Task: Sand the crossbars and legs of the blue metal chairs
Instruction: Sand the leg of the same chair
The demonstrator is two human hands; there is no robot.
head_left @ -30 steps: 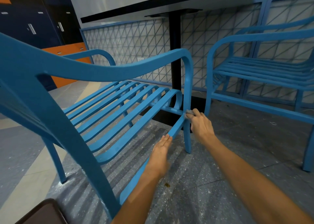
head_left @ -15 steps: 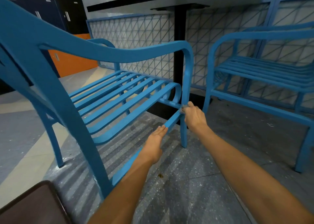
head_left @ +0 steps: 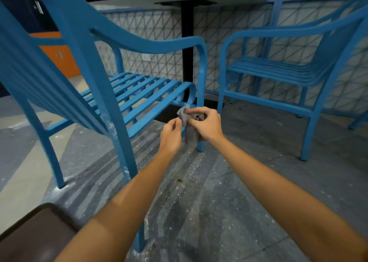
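Observation:
The near blue metal chair (head_left: 159, 44) fills the left and middle of the head view, its front right leg (head_left: 201, 78) standing just behind my hands. A crumpled grey piece of sandpaper (head_left: 190, 134) hangs in front of that leg's lower part. My right hand (head_left: 208, 126) pinches its top edge between thumb and fingers. My left hand (head_left: 170, 137) is curled against its left edge and grips it. The hands hide the joint of the side crossbar and the leg. A second blue chair (head_left: 278, 70) stands at the right.
A black table post (head_left: 187, 42) rises behind the near chair, under a tabletop. Blue mesh fencing (head_left: 229, 33) runs along the back. A dark brown object (head_left: 29, 238) sits at the bottom left. White dust speckles the grey floor (head_left: 199, 202).
My left hand came off the side crossbar and my right hand off the leg joint. Both now meet in front of the leg, with the sandpaper held between them. The view shifted back.

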